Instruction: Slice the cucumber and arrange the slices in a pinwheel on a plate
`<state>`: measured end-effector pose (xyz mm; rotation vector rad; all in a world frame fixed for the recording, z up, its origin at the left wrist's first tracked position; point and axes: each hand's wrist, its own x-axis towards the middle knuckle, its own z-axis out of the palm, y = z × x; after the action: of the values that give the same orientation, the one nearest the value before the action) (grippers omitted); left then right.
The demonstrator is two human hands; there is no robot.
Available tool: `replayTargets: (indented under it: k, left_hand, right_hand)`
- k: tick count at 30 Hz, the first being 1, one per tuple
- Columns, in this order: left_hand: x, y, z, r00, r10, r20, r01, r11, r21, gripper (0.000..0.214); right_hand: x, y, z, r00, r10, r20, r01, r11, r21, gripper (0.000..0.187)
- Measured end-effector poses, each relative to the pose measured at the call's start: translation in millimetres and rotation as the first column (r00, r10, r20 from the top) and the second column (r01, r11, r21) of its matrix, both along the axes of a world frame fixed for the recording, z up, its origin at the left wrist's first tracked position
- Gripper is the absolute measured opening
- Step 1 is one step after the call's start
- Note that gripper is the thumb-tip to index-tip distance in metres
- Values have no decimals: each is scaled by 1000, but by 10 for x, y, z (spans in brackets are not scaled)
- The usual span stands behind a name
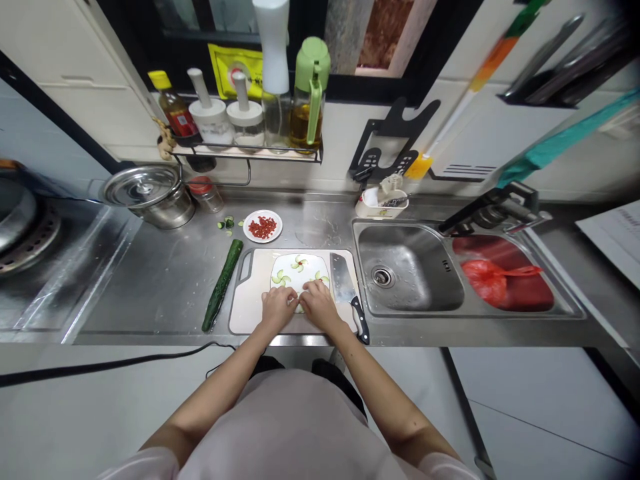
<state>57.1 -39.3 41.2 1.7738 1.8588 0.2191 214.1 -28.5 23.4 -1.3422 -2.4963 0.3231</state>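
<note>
A white square plate (pixel 300 272) lies on the cutting board (pixel 250 303), with thin cucumber slices (pixel 281 277) fanned into pinwheels on it. Red bits mark the centre of the far pinwheel (pixel 299 264). At the plate's near side, my left hand (pixel 278 307) and my right hand (pixel 319 305) meet, fingers bent and pinched together. Pale green cucumber shows between their fingertips; the fingers hide most of it. A cleaver (pixel 343 280) with a black handle rests on the board's right side. Left of the board lies a whole cucumber (pixel 223 285).
A small plate of chopped red pieces (pixel 263 227) stands behind the board, beside cucumber scraps (pixel 228 223). A lidded steel pot (pixel 160 197) is at the back left. To the right is a sink (pixel 413 267); a red plastic bag (pixel 487 281) sits in its second basin.
</note>
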Motion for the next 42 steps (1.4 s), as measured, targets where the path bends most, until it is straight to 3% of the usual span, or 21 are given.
replayTargets:
  k: [11,34,38,42]
  left_hand:
    - [15,0,33,1000,14,-10,-14,1000,-14,14]
    - [21,-7,57,1000,28,13,-28,1000,13,14]
    - [-10,1,82,992,84,90,-85,996,3,14]
    - [-102,-16,123,968,184,169,-198,977,72,16]
  right_hand:
    - [3,-20,48,992,-120,-32,118,991,-66,16]
    - [-47,-16,-7,992,-110,-55,105,991,-77,17]
    - [17,-6,72,971,-195,-140,184,979,-88,16]
    - [185,7,155,906,-332,-262,320,943,-88,18]
